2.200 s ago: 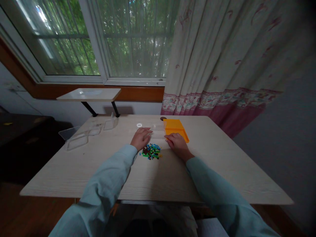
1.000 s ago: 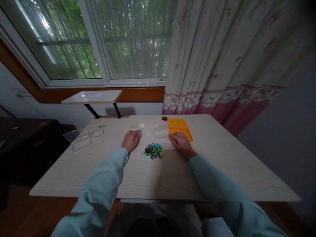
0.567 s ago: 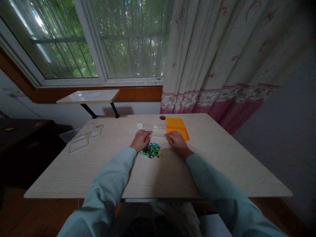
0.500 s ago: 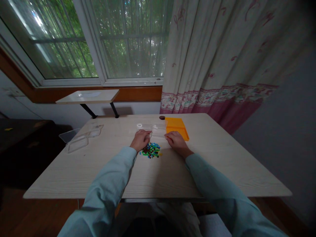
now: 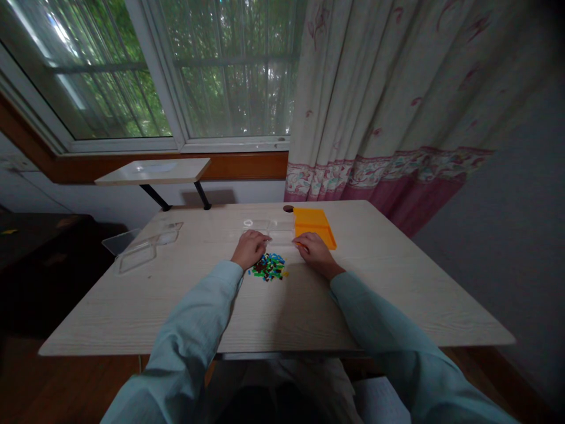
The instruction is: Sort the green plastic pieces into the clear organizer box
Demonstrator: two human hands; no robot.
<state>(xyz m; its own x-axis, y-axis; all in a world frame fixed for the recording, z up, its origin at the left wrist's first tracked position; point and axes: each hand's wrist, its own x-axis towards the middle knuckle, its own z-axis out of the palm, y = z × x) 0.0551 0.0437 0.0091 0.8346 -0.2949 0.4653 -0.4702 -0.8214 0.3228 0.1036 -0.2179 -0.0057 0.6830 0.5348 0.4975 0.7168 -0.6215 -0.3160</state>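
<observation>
Clear plastic compartment trays [image 5: 281,225] lie on the table in front of me. My left hand [image 5: 250,248] is closed at their front left, its fingertips on the clear plastic and its palm covering part of it. At the front right corner my right hand [image 5: 314,250] has its fingers pinched together on the edge. Just below my left hand is a pile of small bead-like pieces [image 5: 268,268], mostly blue, green and dark brown with a few yellow ones. A yellow-orange plastic case [image 5: 312,219] stands open behind my right hand.
Clear plastic lids or frames [image 5: 138,258] lie at the table's left side, one sticking out past the edge. A small raised shelf [image 5: 154,171] on black legs rises at the back left. Behind the table are a window and a long curtain [image 5: 353,118].
The whole view has shifted very slightly. Both hands stay in almost the same place at the clear trays, and the pile of pieces looks unchanged.
</observation>
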